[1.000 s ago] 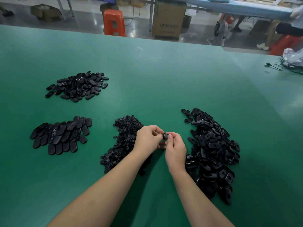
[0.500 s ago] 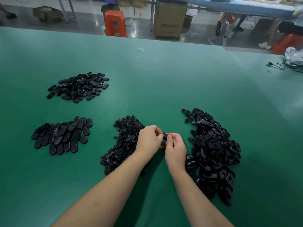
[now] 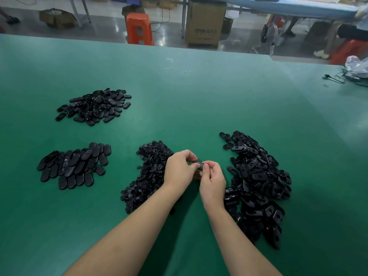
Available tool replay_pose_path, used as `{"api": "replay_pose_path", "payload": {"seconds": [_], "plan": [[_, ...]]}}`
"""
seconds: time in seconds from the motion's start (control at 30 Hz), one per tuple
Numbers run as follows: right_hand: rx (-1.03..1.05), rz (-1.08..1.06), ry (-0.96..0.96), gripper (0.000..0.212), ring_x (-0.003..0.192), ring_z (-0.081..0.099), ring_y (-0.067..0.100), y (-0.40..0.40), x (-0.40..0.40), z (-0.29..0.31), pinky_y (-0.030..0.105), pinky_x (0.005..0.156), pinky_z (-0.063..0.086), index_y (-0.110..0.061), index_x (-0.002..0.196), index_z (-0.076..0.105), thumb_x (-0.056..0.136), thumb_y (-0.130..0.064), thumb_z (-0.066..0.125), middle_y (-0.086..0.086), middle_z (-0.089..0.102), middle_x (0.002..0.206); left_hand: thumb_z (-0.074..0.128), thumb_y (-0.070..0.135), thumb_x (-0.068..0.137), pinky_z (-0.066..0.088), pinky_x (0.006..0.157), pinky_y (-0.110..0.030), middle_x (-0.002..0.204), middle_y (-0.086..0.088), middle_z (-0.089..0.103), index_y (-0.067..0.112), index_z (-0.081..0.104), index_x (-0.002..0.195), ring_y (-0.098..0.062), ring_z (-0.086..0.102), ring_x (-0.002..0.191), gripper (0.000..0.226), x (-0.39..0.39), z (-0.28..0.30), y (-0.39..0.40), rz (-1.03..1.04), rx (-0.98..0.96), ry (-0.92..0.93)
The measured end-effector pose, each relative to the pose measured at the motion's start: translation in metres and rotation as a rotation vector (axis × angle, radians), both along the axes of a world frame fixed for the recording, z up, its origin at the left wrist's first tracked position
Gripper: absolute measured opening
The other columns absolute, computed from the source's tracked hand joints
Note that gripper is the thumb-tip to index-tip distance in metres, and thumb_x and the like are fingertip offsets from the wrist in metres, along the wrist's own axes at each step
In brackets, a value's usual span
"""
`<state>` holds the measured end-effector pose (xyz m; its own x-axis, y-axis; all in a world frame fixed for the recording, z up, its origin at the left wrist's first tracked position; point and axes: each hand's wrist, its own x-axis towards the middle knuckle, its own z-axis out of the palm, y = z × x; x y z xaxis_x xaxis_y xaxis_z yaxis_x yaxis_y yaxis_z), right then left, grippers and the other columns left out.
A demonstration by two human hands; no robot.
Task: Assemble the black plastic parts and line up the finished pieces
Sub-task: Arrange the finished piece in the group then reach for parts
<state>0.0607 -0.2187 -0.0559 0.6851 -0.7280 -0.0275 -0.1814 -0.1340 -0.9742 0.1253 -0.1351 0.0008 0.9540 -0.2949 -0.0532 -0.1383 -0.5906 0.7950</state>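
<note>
My left hand (image 3: 180, 169) and my right hand (image 3: 213, 181) meet over the green table (image 3: 199, 100) and together pinch one small black plastic part (image 3: 198, 163) between their fingertips. Left of the hands lies a heap of small round black pieces (image 3: 148, 172). To the right spreads a big pile of oval black shells (image 3: 256, 182). At the near left, flat oval pieces (image 3: 74, 166) lie in overlapping rows. Another loose heap of oval pieces (image 3: 95, 106) sits farther back on the left.
Beyond the table's far edge stand an orange stool (image 3: 139, 28) and a cardboard box (image 3: 206, 24). Cables and a plastic bag (image 3: 356, 66) lie at the far right. A person's legs (image 3: 326, 42) show by another stool there.
Both hands stay in the same place and keep working the small part between the fingertips. The piles have not moved.
</note>
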Motion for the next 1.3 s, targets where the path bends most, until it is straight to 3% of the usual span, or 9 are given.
{"api": "replay_pose_path", "payload": {"seconds": [0.1, 0.27, 0.47, 0.57, 0.77, 0.9, 1.0, 1.13, 1.3], "plan": [[-0.003, -0.009, -0.001, 0.018, 0.084, 0.074, 0.014, 0.000, 0.000, 0.001, 0.049, 0.083, 0.060, -0.032, 0.092, 0.058, 0.105, -0.020, 0.052, -0.003, 0.075, 0.089, 0.076, 0.026, 0.086, 0.046, 0.082, -0.028, 0.096, 0.007, 0.065, 0.026, 0.069, 0.083, -0.011, 0.059, 0.090, 0.007, -0.005, -0.002, -0.001, 0.016, 0.042, -0.065], [-0.008, -0.027, -0.011, 0.020, 0.084, 0.072, 0.012, -0.001, -0.001, 0.001, 0.043, 0.082, 0.060, -0.032, 0.090, 0.057, 0.104, -0.019, 0.052, -0.005, 0.073, 0.089, 0.073, 0.025, 0.088, 0.048, 0.083, -0.029, 0.096, 0.007, 0.066, 0.024, 0.070, 0.084, -0.013, 0.060, 0.084, 0.005, -0.007, -0.004, -0.003, -0.012, 0.031, -0.052], [0.028, -0.012, -0.041, 0.013, 0.088, 0.070, 0.002, -0.001, -0.002, 0.002, 0.026, 0.078, 0.055, -0.032, 0.094, 0.060, 0.100, -0.021, 0.061, -0.011, 0.074, 0.089, 0.069, 0.019, 0.091, 0.048, 0.075, -0.024, 0.092, 0.007, 0.069, 0.023, 0.072, 0.088, -0.007, 0.060, 0.077, 0.005, -0.009, -0.006, -0.003, -0.010, -0.035, 0.018], [0.046, 0.024, -0.056, 0.014, 0.093, 0.070, 0.002, -0.002, -0.003, 0.003, 0.027, 0.083, 0.056, -0.029, 0.097, 0.059, 0.100, -0.015, 0.061, -0.007, 0.073, 0.094, 0.068, 0.015, 0.090, 0.042, 0.073, -0.019, 0.091, 0.009, 0.067, 0.022, 0.072, 0.092, -0.003, 0.054, 0.075, 0.008, -0.010, -0.006, -0.003, -0.010, -0.042, -0.008], [-0.034, 0.049, -0.029, 0.022, 0.094, 0.065, 0.008, -0.003, -0.003, 0.004, 0.030, 0.082, 0.053, -0.034, 0.097, 0.052, 0.103, -0.013, 0.053, -0.007, 0.066, 0.099, 0.069, 0.015, 0.091, 0.055, 0.081, -0.025, 0.093, 0.011, 0.071, 0.018, 0.074, 0.105, -0.006, 0.063, 0.075, 0.015, -0.008, -0.006, -0.003, -0.063, -0.103, 0.057], [-0.055, 0.053, 0.003, 0.024, 0.096, 0.063, 0.009, -0.003, -0.004, 0.005, 0.034, 0.084, 0.053, -0.036, 0.097, 0.050, 0.104, -0.013, 0.051, -0.009, 0.065, 0.101, 0.070, 0.014, 0.092, 0.051, 0.060, -0.017, 0.078, 0.005, 0.074, 0.013, 0.077, 0.099, 0.000, 0.061, 0.050, 0.010, 0.000, -0.006, 0.000, -0.102, -0.126, 0.143], [-0.069, 0.056, 0.023, 0.023, 0.095, 0.062, 0.005, -0.002, -0.003, 0.006, 0.034, 0.083, 0.052, -0.036, 0.099, 0.049, 0.104, -0.014, 0.050, -0.011, 0.064, 0.101, 0.071, 0.014, 0.091, 0.046, 0.056, -0.015, 0.073, 0.006, 0.072, 0.014, 0.077, 0.095, 0.003, 0.057, 0.046, 0.008, 0.001, -0.005, 0.001, -0.109, -0.125, 0.154], [-0.053, 0.056, 0.036, 0.016, 0.097, 0.063, 0.012, -0.002, -0.003, 0.006, 0.041, 0.087, 0.053, -0.029, 0.104, 0.052, 0.104, -0.013, 0.048, -0.009, 0.064, 0.103, 0.073, 0.016, 0.088, 0.046, 0.061, -0.018, 0.073, 0.008, 0.071, 0.017, 0.077, 0.092, 0.004, 0.055, 0.051, 0.006, 0.000, -0.005, 0.000, -0.104, -0.098, 0.134], [-0.072, 0.066, 0.064, 0.022, 0.095, 0.062, 0.015, -0.001, -0.003, 0.009, 0.041, 0.084, 0.051, -0.034, 0.102, 0.051, 0.103, -0.012, 0.047, -0.014, 0.063, 0.100, 0.072, 0.015, 0.086, 0.051, 0.068, -0.022, 0.079, 0.006, 0.073, 0.015, 0.076, 0.089, -0.006, 0.063, 0.068, 0.006, -0.001, -0.001, 0.000, -0.103, -0.047, 0.085]]}}
